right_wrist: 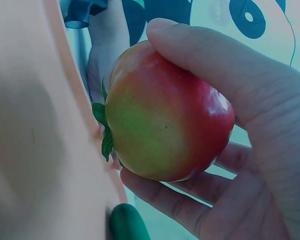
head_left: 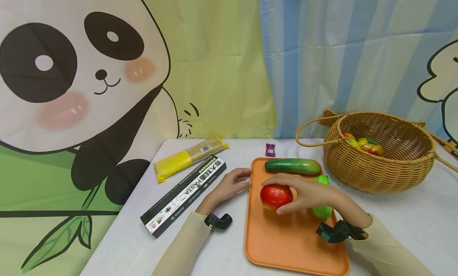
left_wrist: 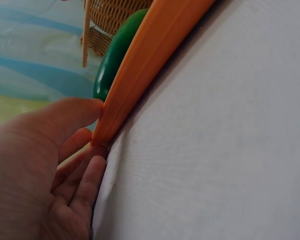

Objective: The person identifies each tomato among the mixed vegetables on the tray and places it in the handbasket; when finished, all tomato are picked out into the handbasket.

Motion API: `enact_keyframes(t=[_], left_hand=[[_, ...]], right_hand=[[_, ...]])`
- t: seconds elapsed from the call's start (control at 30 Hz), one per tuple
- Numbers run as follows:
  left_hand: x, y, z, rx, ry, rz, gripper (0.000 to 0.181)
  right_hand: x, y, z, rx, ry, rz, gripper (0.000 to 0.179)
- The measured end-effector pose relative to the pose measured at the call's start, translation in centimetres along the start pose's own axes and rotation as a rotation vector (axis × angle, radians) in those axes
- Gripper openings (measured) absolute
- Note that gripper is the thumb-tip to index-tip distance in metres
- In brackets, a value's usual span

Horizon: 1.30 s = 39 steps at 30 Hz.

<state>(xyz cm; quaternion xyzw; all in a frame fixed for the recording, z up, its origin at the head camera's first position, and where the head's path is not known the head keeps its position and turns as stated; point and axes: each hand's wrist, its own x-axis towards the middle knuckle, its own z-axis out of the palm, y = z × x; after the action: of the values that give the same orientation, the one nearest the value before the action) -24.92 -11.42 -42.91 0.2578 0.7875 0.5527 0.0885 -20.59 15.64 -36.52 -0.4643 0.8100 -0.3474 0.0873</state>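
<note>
My right hand (head_left: 298, 190) holds a red tomato (head_left: 275, 196) just above the orange tray (head_left: 286, 248), thumb and fingers around its sides. In the right wrist view the tomato (right_wrist: 164, 115) shows a yellow-green patch, and its green leafy top faces the tray. My left hand (head_left: 230, 184) rests its fingertips against the tray's left edge. In the left wrist view its thumb touches the tray rim (left_wrist: 135, 65). A dark green cucumber (head_left: 292, 166) lies across the tray's far end. On the tray's right side, a light green, lobed vegetable (head_left: 321, 206) is partly hidden by my right arm.
At the right stands a wicker basket (head_left: 379, 172) with several fruits or vegetables inside. A black-and-white pasta box (head_left: 184, 194) and a yellow packet (head_left: 189, 158) lie to the left. One small purple packet (head_left: 270, 150) lies beyond the tray.
</note>
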Motion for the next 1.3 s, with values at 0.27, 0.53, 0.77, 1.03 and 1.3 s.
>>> enact_keyframes(t=[0.27,0.53,0.77,1.03,1.3], left_hand=[[0.9,-3.1,0.3,0.003,0.03,-0.006,0.046],[0.8,-2.8,0.1,0.006,0.037,-0.001,0.045],[0.8,-2.6,0.0,0.009,0.029,-0.01,0.046],[0.8,-2.8,0.1,-0.014,0.024,-0.004,0.046],[0.2,-0.8,0.0,-0.014,0.003,0.006,0.046]], right_hand=[[-0.5,0.3,-1.2,-0.062,0.071,-0.071,0.058],[-0.9,-0.1,-2.6,-0.078,0.106,-0.047,0.059],[-1.5,0.0,-3.6,-0.023,0.128,-0.045,0.06],[-2.1,-0.2,-4.4,-0.022,0.141,0.023,0.06],[-2.9,-0.3,-5.3,-0.1,0.229,-0.016,0.064]])
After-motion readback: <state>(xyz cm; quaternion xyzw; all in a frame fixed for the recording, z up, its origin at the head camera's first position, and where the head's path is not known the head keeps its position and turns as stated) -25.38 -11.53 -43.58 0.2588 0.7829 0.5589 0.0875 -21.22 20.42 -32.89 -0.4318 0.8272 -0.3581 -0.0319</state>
